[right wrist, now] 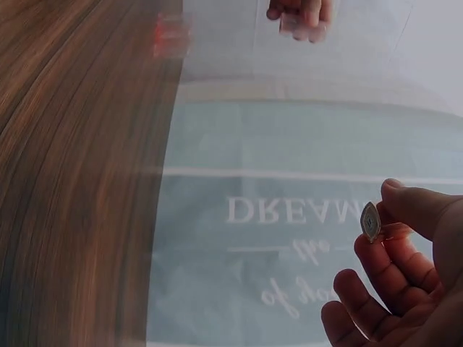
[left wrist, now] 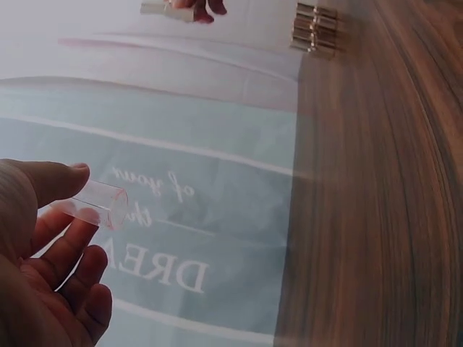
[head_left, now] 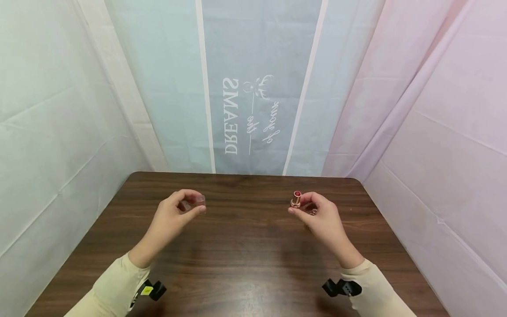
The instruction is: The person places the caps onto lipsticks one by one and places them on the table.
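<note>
My left hand (head_left: 166, 222) pinches a clear lipstick cap (left wrist: 101, 202) between thumb and fingers, above the left part of the table. Over on the right, my right hand (head_left: 326, 224) holds a gold lipstick (head_left: 296, 200) upright, its red tip showing at the top. The right wrist view shows only the pointed-oval base end of this lipstick (right wrist: 371, 222); the fingers hide most of the rest. Both hands are apart from each other. Several gold lipstick tubes (left wrist: 315, 29) stand on the table near my right hand, mostly hidden behind it in the head view.
Clear reddish pieces (right wrist: 172, 36), blurred, stand on the table near my left hand. The brown wooden table (head_left: 245, 246) ends at a far edge, with a blue-grey curtain (head_left: 257, 53) behind it. White fabric (head_left: 447, 176) hangs along both sides.
</note>
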Demonstrator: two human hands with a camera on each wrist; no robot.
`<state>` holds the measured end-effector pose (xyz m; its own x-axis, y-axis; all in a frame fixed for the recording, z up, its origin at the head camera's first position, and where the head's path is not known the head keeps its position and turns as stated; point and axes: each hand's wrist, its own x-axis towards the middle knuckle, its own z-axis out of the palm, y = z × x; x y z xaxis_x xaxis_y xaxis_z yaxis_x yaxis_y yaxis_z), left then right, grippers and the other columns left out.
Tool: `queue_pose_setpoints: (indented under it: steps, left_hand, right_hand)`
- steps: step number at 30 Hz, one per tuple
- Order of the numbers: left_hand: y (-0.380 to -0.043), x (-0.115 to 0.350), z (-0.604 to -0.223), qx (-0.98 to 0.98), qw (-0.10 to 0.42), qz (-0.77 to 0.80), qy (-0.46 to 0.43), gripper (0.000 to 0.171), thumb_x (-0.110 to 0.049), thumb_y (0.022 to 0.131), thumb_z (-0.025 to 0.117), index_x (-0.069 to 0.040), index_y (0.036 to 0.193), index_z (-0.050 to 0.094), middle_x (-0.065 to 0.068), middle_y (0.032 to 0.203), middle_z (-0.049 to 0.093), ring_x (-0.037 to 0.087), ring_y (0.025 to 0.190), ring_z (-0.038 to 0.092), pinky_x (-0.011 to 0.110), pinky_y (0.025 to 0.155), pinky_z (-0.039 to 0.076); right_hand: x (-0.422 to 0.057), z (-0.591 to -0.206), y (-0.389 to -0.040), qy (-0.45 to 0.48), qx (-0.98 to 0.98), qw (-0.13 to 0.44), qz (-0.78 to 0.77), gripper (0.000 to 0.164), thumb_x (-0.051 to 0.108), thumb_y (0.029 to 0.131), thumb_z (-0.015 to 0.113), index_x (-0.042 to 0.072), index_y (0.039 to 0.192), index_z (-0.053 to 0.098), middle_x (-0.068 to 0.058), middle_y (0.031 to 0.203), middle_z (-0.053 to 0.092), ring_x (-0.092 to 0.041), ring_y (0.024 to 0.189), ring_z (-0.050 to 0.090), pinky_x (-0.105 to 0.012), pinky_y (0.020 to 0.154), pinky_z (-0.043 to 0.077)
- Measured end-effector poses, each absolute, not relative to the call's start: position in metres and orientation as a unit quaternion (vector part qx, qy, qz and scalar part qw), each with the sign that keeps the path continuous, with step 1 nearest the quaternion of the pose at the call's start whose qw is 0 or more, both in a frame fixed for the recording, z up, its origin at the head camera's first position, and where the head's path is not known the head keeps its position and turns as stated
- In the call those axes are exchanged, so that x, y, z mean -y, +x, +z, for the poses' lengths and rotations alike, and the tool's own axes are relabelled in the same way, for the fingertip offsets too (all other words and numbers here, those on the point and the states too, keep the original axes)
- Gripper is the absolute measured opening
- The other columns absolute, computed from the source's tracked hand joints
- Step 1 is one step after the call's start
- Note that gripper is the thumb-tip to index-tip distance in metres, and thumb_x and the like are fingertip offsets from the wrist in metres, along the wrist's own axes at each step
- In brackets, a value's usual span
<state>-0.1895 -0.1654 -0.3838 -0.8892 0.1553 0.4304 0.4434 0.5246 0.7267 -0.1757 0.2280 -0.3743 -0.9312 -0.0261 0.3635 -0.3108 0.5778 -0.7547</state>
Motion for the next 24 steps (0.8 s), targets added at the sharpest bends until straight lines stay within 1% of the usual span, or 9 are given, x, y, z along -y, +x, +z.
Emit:
queue_pose_setpoints:
  steps: [4, 6, 10, 11, 15, 17, 18, 24]
  left_hand:
    - [-0.189, 0.159, -0.384, 0.855, 0.146, -0.463, -0.182, 0.028, -0.027, 0.089, 0.083, -0.021, 0.113, 0.070, -0.006, 0.104, 0.069, 0.014, 0.090, 0.060, 0.026, 0.075, 0.048]
    - [-0.190, 0.156, -0.385, 0.856, 0.140, -0.461, -0.188, 0.029, -0.027, 0.088, 0.083, -0.021, 0.113, 0.070, -0.005, 0.104, 0.069, 0.013, 0.089, 0.059, 0.026, 0.074, 0.049]
    - [-0.191, 0.150, -0.385, 0.856, 0.130, -0.460, -0.198, 0.029, -0.026, 0.088, 0.083, -0.021, 0.114, 0.071, -0.004, 0.104, 0.069, 0.016, 0.086, 0.060, 0.026, 0.073, 0.050]
    - [-0.191, 0.148, -0.384, 0.856, 0.129, -0.460, -0.199, 0.030, -0.027, 0.088, 0.083, -0.021, 0.114, 0.071, -0.004, 0.104, 0.069, 0.016, 0.085, 0.060, 0.026, 0.073, 0.050]
    - [-0.191, 0.143, -0.378, 0.853, 0.123, -0.464, -0.202, 0.031, -0.029, 0.087, 0.084, -0.021, 0.114, 0.071, -0.005, 0.104, 0.069, 0.018, 0.086, 0.061, 0.025, 0.073, 0.051]
    - [-0.191, 0.140, -0.374, 0.850, 0.120, -0.470, -0.203, 0.031, -0.030, 0.087, 0.084, -0.022, 0.114, 0.071, -0.005, 0.104, 0.068, 0.019, 0.086, 0.062, 0.025, 0.073, 0.051]
    - [-0.191, 0.139, -0.372, 0.849, 0.121, -0.472, -0.205, 0.031, -0.030, 0.087, 0.084, -0.022, 0.113, 0.071, -0.006, 0.103, 0.068, 0.019, 0.086, 0.062, 0.025, 0.073, 0.051]
    - [-0.191, 0.131, -0.364, 0.833, 0.125, -0.491, -0.220, 0.029, -0.028, 0.087, 0.084, -0.023, 0.113, 0.071, -0.006, 0.105, 0.069, 0.016, 0.091, 0.063, 0.026, 0.076, 0.050]
  right_hand:
    - [-0.212, -0.377, -0.179, 0.114, 0.878, 0.164, 0.436, 0.025, 0.027, 0.081, 0.090, 0.018, 0.095, 0.071, 0.006, 0.090, 0.072, -0.013, 0.082, 0.066, -0.031, 0.075, 0.056]
    - [-0.204, -0.379, -0.181, 0.121, 0.875, 0.157, 0.442, 0.025, 0.026, 0.080, 0.090, 0.019, 0.095, 0.072, 0.007, 0.089, 0.072, -0.012, 0.081, 0.065, -0.032, 0.077, 0.056]
    - [-0.187, -0.383, -0.182, 0.141, 0.867, 0.146, 0.455, 0.024, 0.025, 0.079, 0.091, 0.020, 0.094, 0.072, 0.008, 0.088, 0.071, -0.011, 0.079, 0.065, -0.035, 0.078, 0.057]
    - [-0.183, -0.383, -0.182, 0.147, 0.865, 0.144, 0.457, 0.024, 0.025, 0.079, 0.091, 0.020, 0.093, 0.072, 0.008, 0.087, 0.071, -0.011, 0.079, 0.065, -0.034, 0.077, 0.057]
    - [-0.168, -0.389, -0.182, 0.164, 0.860, 0.132, 0.464, 0.024, 0.022, 0.078, 0.092, 0.022, 0.091, 0.071, 0.010, 0.086, 0.071, -0.010, 0.078, 0.066, -0.039, 0.076, 0.058]
    - [-0.162, -0.392, -0.182, 0.170, 0.859, 0.124, 0.468, 0.025, 0.021, 0.078, 0.092, 0.022, 0.090, 0.070, 0.010, 0.087, 0.071, -0.010, 0.079, 0.067, -0.037, 0.075, 0.058]
    - [-0.159, -0.393, -0.182, 0.170, 0.858, 0.121, 0.469, 0.025, 0.021, 0.078, 0.092, 0.022, 0.090, 0.070, 0.010, 0.087, 0.071, -0.011, 0.080, 0.067, -0.038, 0.075, 0.058]
    - [-0.145, -0.401, -0.185, 0.175, 0.852, 0.111, 0.480, 0.026, 0.021, 0.078, 0.091, 0.022, 0.091, 0.069, 0.011, 0.087, 0.070, -0.011, 0.080, 0.066, -0.032, 0.075, 0.056]
